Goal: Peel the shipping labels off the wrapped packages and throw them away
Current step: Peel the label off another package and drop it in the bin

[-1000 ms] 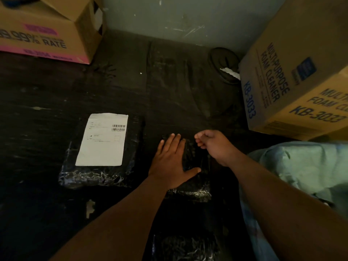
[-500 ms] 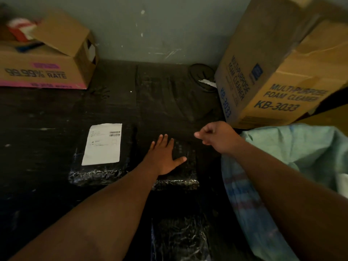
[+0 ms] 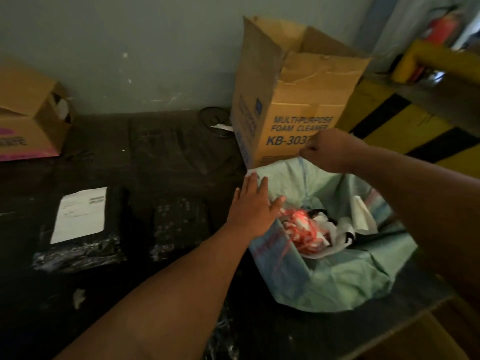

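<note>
A black wrapped package (image 3: 78,253) lies on the dark table and carries a white shipping label (image 3: 79,215) on top. Right of it sits a second black package (image 3: 179,222) with no label showing. A third wrapped package (image 3: 220,333) is partly hidden under my left forearm. My left hand (image 3: 253,203) is flat with fingers spread, resting on the near-left edge of a pale green rubbish bag (image 3: 345,279). My right hand (image 3: 330,152) pinches the bag's far rim and holds it up. Red and white scraps (image 3: 304,229) lie inside the bag.
A tall open foam cleaner carton (image 3: 293,100) stands right behind the bag. Another cardboard box (image 3: 28,120) sits at the far left by the wall. A dark round object (image 3: 215,120) lies at the back. A yellow-and-black barrier (image 3: 415,113) and brown cardboard (image 3: 420,336) are on the right.
The view swung right and up. My left hand left the unlabelled package and moved right onto the bag's edge. My right hand rose to the bag's rim, and the bag's inside now shows.
</note>
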{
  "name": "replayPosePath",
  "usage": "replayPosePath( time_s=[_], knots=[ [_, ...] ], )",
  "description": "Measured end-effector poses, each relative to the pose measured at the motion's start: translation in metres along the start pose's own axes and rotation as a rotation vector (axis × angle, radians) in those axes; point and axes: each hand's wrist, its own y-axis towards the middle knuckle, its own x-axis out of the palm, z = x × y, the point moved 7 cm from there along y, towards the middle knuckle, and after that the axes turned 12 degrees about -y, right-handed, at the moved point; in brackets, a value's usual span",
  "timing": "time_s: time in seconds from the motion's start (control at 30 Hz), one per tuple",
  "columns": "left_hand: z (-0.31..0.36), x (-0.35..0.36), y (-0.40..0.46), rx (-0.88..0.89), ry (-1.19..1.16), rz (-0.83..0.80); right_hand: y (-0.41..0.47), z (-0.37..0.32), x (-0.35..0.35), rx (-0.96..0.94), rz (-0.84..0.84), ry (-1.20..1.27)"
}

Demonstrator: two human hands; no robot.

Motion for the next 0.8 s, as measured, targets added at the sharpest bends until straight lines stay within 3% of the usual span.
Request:
replayPosePath(
  time_s=[0.23, 0.57, 0.8],
  knots=[
    [0.011, 0.037, -0.006, -0.188, -0.036, -0.027, -0.033, 0.070, -0.007, 0.041, -0.096, -0.071],
    [0.010, 0.035, -0.010, -0.244, 0.070, -0.075, -0.035, 0.077, -0.013, -0.071, -0.101, 0.023],
    [0.011, 0.035, -0.011, -0.259, 0.083, -0.073, -0.041, 0.083, -0.014, -0.087, -0.158, -0.051]
  ],
)
